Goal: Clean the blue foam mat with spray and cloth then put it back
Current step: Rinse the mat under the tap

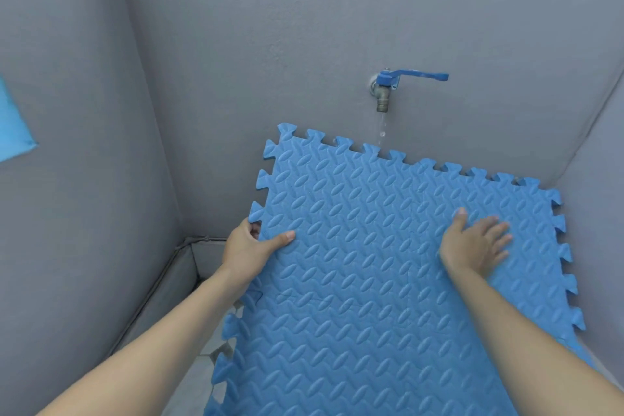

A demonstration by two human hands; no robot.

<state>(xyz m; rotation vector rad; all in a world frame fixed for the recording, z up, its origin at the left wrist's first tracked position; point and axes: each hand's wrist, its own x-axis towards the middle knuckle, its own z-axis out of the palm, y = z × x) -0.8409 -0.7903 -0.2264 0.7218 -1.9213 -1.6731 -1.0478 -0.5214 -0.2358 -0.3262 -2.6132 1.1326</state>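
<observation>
Gripping the left edge of the blue foam mat (388,263), the left hand (251,246) lays its thumb on the ribbed top face with its fingers tucked behind a tab. The right hand (477,243) lies flat and released, fingers spread, pressing the mat's face near its right edge. The mat stands tilted in a corner of grey walls (236,27), its far edge just under a tap (385,91) from which a thin stream of water (382,132) falls. Judged from its look, the mat is light, soft and bendable, likely slippery when wet; the interlocking tabs along the edges offer the firmest hold, one hand to each side. A blue patch (13,125) shows on the left wall.
</observation>
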